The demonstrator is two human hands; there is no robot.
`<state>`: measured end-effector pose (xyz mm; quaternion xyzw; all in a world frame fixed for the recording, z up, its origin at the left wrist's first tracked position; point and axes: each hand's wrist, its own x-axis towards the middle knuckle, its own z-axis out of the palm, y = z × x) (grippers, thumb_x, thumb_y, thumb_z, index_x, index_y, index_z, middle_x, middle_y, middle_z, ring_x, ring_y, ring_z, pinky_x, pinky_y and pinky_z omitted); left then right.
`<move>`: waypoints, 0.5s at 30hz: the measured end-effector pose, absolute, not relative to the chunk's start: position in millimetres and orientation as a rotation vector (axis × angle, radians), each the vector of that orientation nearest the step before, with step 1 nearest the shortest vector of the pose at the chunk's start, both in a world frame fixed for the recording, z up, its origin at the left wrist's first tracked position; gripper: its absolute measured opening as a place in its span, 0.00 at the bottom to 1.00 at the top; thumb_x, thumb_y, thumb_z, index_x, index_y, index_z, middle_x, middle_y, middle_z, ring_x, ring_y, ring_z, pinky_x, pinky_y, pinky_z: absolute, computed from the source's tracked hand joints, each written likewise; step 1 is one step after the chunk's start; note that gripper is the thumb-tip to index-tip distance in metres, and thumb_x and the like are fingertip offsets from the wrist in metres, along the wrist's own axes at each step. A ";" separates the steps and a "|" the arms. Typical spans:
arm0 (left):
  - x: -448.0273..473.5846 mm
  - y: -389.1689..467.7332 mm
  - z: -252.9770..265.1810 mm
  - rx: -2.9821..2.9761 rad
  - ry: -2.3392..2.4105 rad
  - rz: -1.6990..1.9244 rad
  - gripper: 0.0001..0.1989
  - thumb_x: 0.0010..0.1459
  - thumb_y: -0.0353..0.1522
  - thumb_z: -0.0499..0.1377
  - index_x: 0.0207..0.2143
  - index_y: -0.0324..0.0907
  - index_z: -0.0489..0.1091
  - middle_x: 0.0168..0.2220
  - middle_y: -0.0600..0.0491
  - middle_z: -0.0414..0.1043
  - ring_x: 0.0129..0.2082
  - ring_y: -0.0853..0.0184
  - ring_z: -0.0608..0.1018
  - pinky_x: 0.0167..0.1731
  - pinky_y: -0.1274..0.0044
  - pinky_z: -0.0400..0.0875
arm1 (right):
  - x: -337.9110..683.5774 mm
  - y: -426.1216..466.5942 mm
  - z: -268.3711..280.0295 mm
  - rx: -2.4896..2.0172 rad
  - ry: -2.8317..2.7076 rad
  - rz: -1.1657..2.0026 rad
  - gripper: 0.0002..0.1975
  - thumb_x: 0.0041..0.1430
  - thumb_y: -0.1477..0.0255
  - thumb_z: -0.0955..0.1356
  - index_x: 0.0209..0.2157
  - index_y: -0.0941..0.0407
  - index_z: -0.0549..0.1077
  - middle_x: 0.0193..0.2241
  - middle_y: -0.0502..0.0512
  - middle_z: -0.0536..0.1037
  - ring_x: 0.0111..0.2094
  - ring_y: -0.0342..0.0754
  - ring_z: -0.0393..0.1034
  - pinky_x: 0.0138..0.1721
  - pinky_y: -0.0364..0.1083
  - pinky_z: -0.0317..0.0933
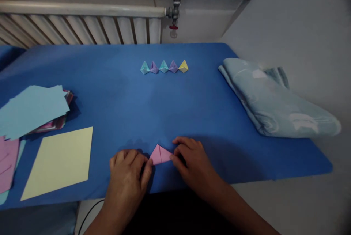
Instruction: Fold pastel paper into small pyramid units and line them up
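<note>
1. Position: the pink folded paper (160, 155) lies on the blue tabletop (131, 96) near its front edge, between both hands.
2. Left hand (128, 171): fingers curled, pinching the paper's left corner.
3. Right hand (192, 162): fingertips closed on the right corner.
4. Technique (judged from the grip): keep edges aligned, hold the piece flat and press each crease firmly.
5. Reference: five finished folded shapes (163, 67) stand in a row farther back.
6. Markings: no readable writing or brand is visible.
</note>
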<state>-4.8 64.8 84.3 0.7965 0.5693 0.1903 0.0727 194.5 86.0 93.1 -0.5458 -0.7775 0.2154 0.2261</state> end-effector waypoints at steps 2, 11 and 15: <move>-4.3 65.0 84.4 2.396 1.723 0.559 0.09 0.59 0.34 0.53 0.28 0.44 0.70 0.27 0.53 0.71 0.31 0.61 0.69 0.33 0.69 0.56 | 194.1 85.7 93.6 -1.498 -2.123 0.609 0.06 0.56 0.78 0.65 0.26 0.56 0.69 0.40 0.57 0.75 0.42 0.52 0.69 0.41 0.52 0.59; 1.8 61.7 82.9 2.401 1.824 0.542 0.11 0.60 0.35 0.52 0.26 0.44 0.69 0.25 0.52 0.69 0.30 0.60 0.66 0.30 0.68 0.54 | 193.4 87.5 93.3 -1.529 -2.131 0.636 0.06 0.56 0.77 0.65 0.26 0.56 0.70 0.40 0.57 0.75 0.42 0.52 0.69 0.42 0.53 0.58; 2.3 61.2 83.3 2.415 1.858 0.524 0.11 0.59 0.35 0.53 0.26 0.44 0.69 0.25 0.51 0.70 0.30 0.59 0.67 0.30 0.68 0.54 | 193.4 87.1 94.7 -1.547 -2.165 0.615 0.06 0.57 0.77 0.65 0.26 0.56 0.69 0.41 0.57 0.75 0.42 0.52 0.68 0.42 0.53 0.58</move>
